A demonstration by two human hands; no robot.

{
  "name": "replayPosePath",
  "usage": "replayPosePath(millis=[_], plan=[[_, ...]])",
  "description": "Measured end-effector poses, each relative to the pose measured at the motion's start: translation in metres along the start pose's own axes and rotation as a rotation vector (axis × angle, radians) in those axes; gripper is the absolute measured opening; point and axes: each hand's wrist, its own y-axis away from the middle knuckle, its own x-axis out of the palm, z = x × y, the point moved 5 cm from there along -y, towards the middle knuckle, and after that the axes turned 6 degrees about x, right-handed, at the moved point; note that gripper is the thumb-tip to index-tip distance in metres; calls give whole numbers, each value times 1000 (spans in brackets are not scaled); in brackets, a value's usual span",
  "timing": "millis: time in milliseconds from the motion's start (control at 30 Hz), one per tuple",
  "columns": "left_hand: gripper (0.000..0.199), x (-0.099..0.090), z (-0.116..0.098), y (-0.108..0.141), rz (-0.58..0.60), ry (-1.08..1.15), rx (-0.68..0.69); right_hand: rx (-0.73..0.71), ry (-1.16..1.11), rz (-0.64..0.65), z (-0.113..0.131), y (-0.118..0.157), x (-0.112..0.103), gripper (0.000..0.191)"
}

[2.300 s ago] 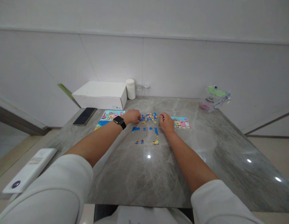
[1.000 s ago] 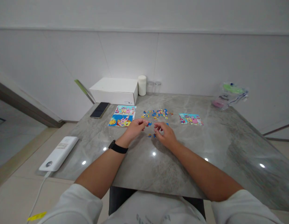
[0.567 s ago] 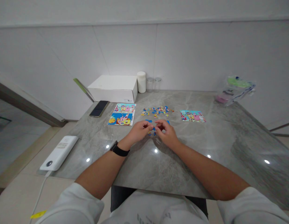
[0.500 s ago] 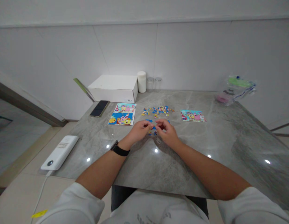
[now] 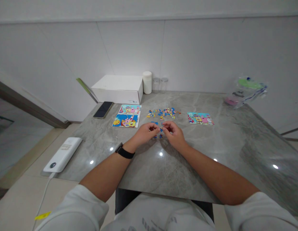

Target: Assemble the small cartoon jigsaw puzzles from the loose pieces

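Observation:
Close together over the grey table, my left hand (image 5: pixel 147 132) and my right hand (image 5: pixel 173 134) pinch a small blue puzzle piece (image 5: pixel 161 130) between their fingertips. A few blue pieces lie partly hidden under and around the fingers. Beyond the hands is a loose pile of small multicoloured puzzle pieces (image 5: pixel 167 112). A cartoon picture sheet (image 5: pixel 127 120) with two scenes lies to the left of the pile. The finished-looking cartoon picture (image 5: pixel 200 118) lies flat to its right.
A black phone (image 5: pixel 103 109), a white box (image 5: pixel 117 89), a white bottle (image 5: pixel 147 82) and two clear glasses (image 5: pixel 160 85) stand or lie toward the back. A clear plastic bag (image 5: pixel 245 92) is at the back right. A white power bank (image 5: pixel 63 154) with a cable is on the left edge.
The view has shifted slightly. Both hands stay close together, with their fingertips a little changed around the small blue piece.

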Motion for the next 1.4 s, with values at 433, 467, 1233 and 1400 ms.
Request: replayPosePath(millis=[433,467,1233,1400], plan=[[28,-35,4,-5,-69,-182,-10,-125,213,39,8,3,0,25],[28,-36,3,-5,-66,-207,-8,-137,219,47,8,3,1,25],[23,-31,18,-1,102,-832,-18,-287,375,102,10,5,5,23],[22,-38,14,-1,34,-889,2,-288,370,110,10,4,5,23]])
